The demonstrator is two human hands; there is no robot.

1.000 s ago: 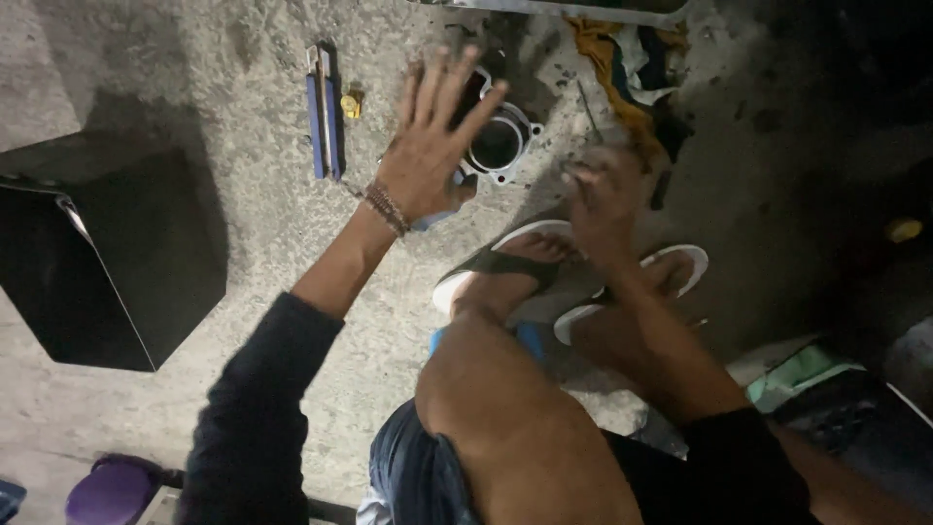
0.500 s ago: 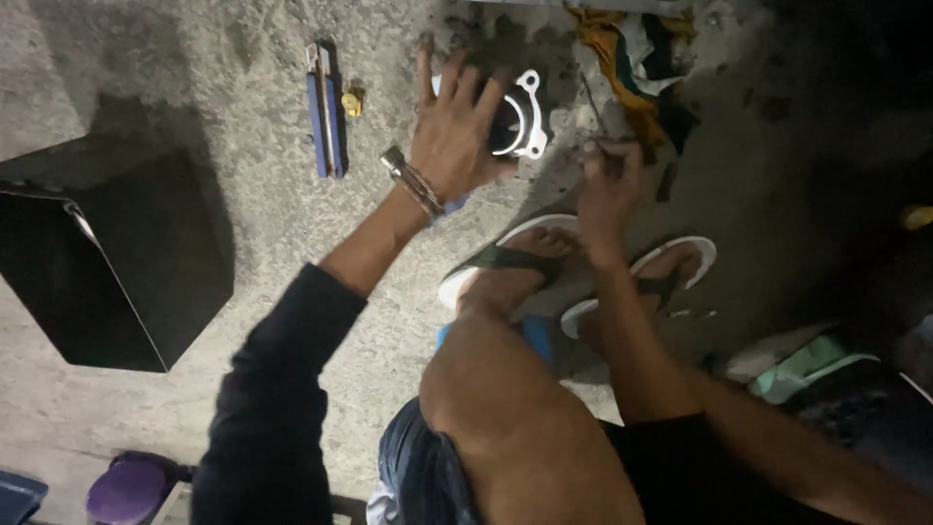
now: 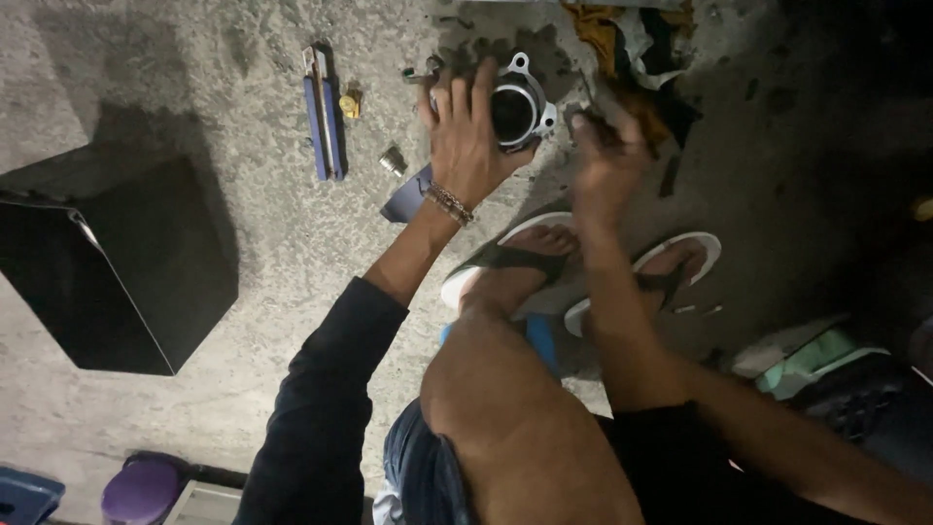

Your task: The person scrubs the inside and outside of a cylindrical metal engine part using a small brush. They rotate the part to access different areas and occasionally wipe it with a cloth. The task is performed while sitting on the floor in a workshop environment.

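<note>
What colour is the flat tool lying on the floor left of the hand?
Blue tool, head view.

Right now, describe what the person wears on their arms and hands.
Both arms carry dark long sleeves pushed up to about the elbow, leaving the forearms bare. The left hand is bare, with a beaded bracelet at its wrist. The right hand is bare too; it is blurred, and no jewellery shows.
</note>
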